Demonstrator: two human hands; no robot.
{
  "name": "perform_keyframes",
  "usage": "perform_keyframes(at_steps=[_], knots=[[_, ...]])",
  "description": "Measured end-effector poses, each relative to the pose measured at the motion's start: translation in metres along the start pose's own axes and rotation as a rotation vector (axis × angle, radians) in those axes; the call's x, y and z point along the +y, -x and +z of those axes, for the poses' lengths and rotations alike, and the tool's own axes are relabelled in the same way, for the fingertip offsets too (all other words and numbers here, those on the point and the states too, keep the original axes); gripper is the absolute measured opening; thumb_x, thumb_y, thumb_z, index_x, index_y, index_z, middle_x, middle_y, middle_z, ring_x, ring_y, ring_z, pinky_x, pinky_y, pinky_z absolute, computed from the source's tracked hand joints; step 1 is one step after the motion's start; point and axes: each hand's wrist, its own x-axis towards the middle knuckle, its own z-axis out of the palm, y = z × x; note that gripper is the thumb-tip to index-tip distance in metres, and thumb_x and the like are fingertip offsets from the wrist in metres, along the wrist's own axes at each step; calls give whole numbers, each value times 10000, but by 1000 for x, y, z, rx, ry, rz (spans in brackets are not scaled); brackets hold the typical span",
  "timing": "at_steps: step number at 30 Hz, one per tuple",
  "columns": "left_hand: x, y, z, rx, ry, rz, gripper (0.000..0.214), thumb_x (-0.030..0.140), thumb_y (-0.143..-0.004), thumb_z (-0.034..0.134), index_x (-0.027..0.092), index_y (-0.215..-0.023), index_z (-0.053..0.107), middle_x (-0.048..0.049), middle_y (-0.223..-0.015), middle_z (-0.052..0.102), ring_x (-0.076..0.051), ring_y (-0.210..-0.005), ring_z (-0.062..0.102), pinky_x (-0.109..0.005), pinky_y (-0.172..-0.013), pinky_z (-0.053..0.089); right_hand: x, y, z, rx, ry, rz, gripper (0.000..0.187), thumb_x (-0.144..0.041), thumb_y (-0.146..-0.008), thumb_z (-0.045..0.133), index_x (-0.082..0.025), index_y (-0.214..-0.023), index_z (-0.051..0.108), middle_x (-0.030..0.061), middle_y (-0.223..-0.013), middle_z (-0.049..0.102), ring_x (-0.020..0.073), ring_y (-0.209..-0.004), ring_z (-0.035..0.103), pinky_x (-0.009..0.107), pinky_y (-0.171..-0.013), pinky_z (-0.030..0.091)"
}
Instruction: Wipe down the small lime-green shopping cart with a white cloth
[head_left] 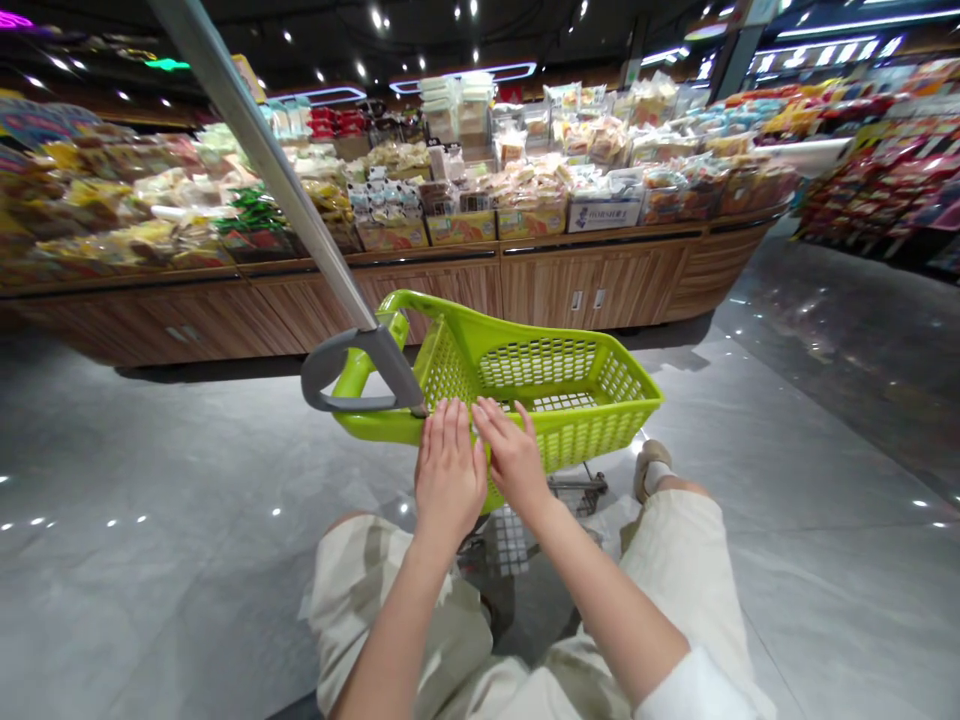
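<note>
A lime-green plastic shopping cart with perforated basket walls stands sideways in front of me. My left hand lies on its near rim, palm down, with the fingers stretched out side by side. Close beside it, my right hand rests on the same rim, its fingers extended and slightly apart. Neither hand is wrapped around anything that I can see. A long metal pole slants up to the left from a grey loop-shaped piece at the cart's handle end. Some cart slots and the basket's near corner are hidden behind my hands.
Beyond the cart runs a wood-panelled display counter piled with packaged food. More shelves of packets stand at the far right. Glossy grey tiles cover the floor. My legs spread on both sides of the cart's lower frame.
</note>
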Motion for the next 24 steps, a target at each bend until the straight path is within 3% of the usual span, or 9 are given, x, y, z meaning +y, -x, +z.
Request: perform_keyframes(at_steps=[2,4,8,12,15,17,19,24], knots=[[-1,0,-1,-12,-14,5,499,215,-959,343,44,-1425,401,-196,-1491,451,-292,-1448,324,-508,-1190,283,-16,-8,2,-23,-48,-43,634,-51,-816,392,-180,-1435,440,72,-1495,474,142,-1417,372,404,-1210,126],[-2,0,-1,-14,-17,4,511,228,-964,348,53,-1442,380,-188,-1504,439,-285,-1451,319,-501,-1191,284,-11,-7,-1,-40,-41,-36,670,-29,-798,388,-203,-1444,426,64,-1499,469,143,-1417,373,435,-1212,93],[-5,1,-2,-23,-14,10,542,245,-971,354,65,-1481,319,-171,-1544,388,-269,-1462,301,-480,-1194,283,42,17,-15,-42,70,35,790,34,-718,380,-231,-1462,401,57,-1501,466,153,-1424,365,480,-1207,68],[-6,1,-3,-33,-30,20,565,231,-967,359,62,-1500,280,-159,-1579,324,-259,-1473,276,-459,-1204,266,103,46,-32,33,170,162,779,26,-728,374,-280,-1441,430,34,-1481,495,165,-1400,407,513,-1193,105],[-5,2,-3,-43,-39,36,594,210,-958,360,57,-1517,233,-158,-1598,278,-253,-1487,238,-455,-1209,254,122,57,-34,102,188,255,762,9,-736,370,-303,-1426,452,34,-1460,521,182,-1386,430,544,-1178,139],[-5,2,-2,-40,-33,42,616,201,-952,364,71,-1531,197,-156,-1603,263,-253,-1491,226,-461,-1208,253,114,55,-28,153,191,310,749,2,-742,364,-292,-1424,460,51,-1450,531,195,-1379,440,564,-1172,139],[-5,2,-2,-34,-24,43,630,197,-948,368,83,-1538,176,-155,-1603,264,-254,-1490,230,-465,-1206,257,90,44,-19,162,174,309,748,7,-739,360,-269,-1427,459,66,-1444,535,201,-1375,444,570,-1177,109],[-6,2,-1,-24,-13,39,618,199,-948,361,81,-1532,199,-164,-1589,296,-258,-1489,231,-475,-1200,268,8,1,-5,-37,-14,15,751,5,-737,380,-219,-1454,420,64,-1491,479,152,-1419,372,459,-1215,72]])
